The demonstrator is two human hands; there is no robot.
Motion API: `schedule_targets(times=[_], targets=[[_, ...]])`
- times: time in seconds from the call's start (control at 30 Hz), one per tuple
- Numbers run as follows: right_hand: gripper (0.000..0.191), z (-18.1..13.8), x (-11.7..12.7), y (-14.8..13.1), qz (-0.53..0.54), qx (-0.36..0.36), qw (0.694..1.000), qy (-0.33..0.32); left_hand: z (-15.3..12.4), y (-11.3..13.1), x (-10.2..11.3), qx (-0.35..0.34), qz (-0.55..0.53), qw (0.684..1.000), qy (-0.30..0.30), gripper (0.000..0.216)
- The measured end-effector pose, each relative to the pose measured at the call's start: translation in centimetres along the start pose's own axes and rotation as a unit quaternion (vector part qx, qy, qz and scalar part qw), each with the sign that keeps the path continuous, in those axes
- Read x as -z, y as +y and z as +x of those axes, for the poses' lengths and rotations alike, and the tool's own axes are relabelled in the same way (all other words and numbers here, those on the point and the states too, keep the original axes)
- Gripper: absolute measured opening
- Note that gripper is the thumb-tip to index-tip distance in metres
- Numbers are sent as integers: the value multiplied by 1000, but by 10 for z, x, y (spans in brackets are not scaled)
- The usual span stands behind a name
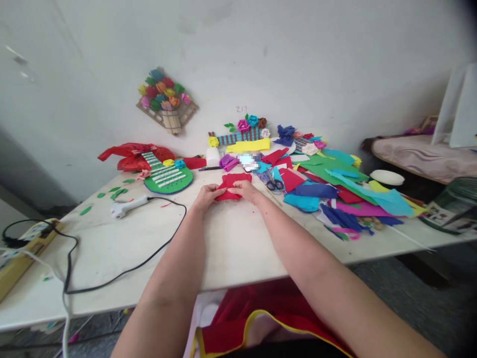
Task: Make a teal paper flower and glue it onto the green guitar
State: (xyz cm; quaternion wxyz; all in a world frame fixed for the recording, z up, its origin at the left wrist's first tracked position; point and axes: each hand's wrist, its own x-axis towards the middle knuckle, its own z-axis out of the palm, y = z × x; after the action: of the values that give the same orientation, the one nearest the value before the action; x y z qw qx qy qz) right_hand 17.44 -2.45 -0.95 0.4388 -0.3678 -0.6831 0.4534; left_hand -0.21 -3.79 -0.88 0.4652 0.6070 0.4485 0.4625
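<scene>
With your left hand and right hand both pinching the red sheet at twelve o'clock, an uneven tug could tear it, or a slack pinch could let its folds open

Soft light on pale wall, dim floor, dark upper-right corner, stretched edges, 1 pixelated patch

Handwritten number "217", in reddish strokes, on wall

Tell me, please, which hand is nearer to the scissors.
Right. The right hand, pinching the red sheet, is left of the scissors; the left hand, also on it, is farther left.
</scene>
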Motion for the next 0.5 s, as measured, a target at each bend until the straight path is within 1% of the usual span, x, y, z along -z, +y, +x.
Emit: schedule_targets(times=[0.1, 0.2, 0.33, 0.5], targets=[[40, -2, -2, -5, 21, -43, 999, -18, 1, 0, 0, -3, 3, 1000, 2, 37], [33, -2, -3, -7, 6, -80, 997, -24, 2, -1, -1, -10, -3, 1000, 2, 38], [30, -1, -6, -6, 1, -101, 995, -8, 1, 1, -2, -9, -10, 1000, 2, 39], [30, -2, -7, -7, 19, -102, 995, 3, -1, 4, -4, 1, -21, 1000, 0, 40]])
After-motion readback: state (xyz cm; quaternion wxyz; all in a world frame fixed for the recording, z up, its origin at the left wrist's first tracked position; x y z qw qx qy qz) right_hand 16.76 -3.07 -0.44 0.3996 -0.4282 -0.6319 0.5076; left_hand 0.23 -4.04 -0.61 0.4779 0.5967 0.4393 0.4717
